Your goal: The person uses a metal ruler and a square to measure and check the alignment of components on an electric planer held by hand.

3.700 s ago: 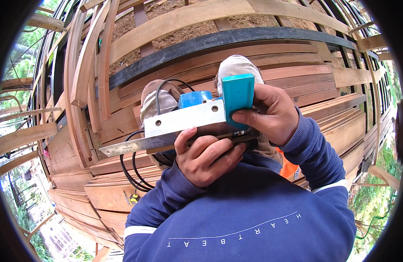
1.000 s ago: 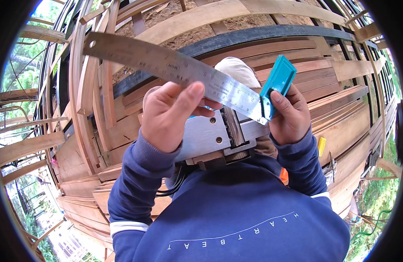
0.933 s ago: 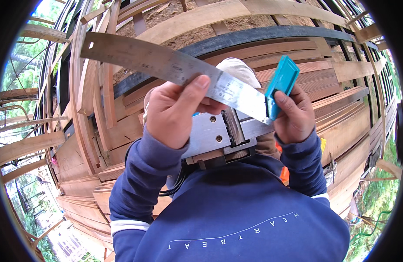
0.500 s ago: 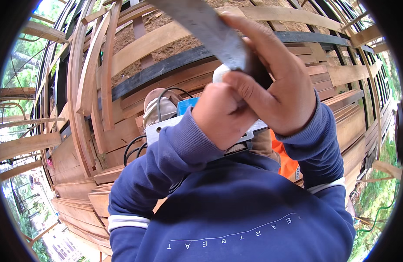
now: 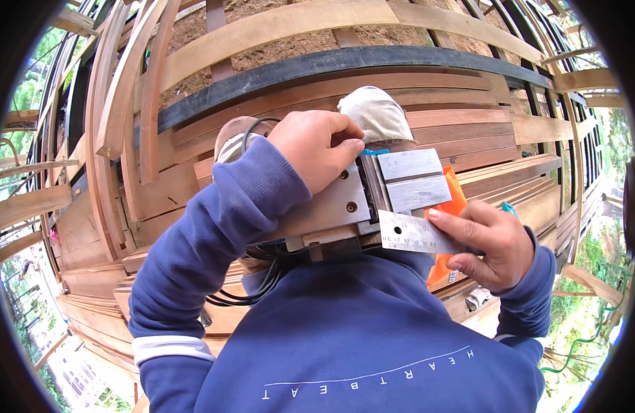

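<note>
The head view showed the planer [image 5: 331, 208] under the curled fingers of the left hand [image 5: 314, 146], their hold hidden, and the steel square [image 5: 417, 235], earlier in both hands, pinched in the near-closed fingers of the right hand [image 5: 498, 244], seemingly freeing the left, with legible chest lettering [image 5: 353, 389] below and numerals [image 5: 426, 243] beside the fingertips.

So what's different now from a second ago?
The left hand let go of the long silver metal ruler and moved to the silver metal planer. The right hand shifted from the ruler's rectangular teal handle to its blade, which is now lower in the picture. The stacked brown wooden boards stayed put.
</note>
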A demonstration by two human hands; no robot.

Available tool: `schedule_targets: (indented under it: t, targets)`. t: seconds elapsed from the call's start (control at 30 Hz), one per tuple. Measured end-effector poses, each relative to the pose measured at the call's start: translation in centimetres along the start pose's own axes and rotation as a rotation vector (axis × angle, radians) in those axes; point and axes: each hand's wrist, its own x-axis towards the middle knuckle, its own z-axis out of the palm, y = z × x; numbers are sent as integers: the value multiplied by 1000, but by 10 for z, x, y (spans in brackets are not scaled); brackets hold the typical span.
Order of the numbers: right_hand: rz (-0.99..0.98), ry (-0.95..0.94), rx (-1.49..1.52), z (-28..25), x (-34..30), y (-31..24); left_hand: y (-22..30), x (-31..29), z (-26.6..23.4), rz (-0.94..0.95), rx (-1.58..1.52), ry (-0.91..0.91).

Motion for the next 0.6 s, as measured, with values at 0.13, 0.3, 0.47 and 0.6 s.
schedule_targets:
  t: [0.13, 0.3, 0.47, 0.6]
  targets:
    - [117, -71, -48, -2, -13, -9, -5, -9, 8, 61, 84, 34]
    - [147, -182, -154, -4, -17, -15, -5, -9, 11, 58, 78, 42]
    - [136, -213, -200, -2, -8, -19, -8, -12, 12, 69, 68, 64]
    - [133, -226, -196, -1, -7, -19, -9, -13, 14, 85, 79, 75]
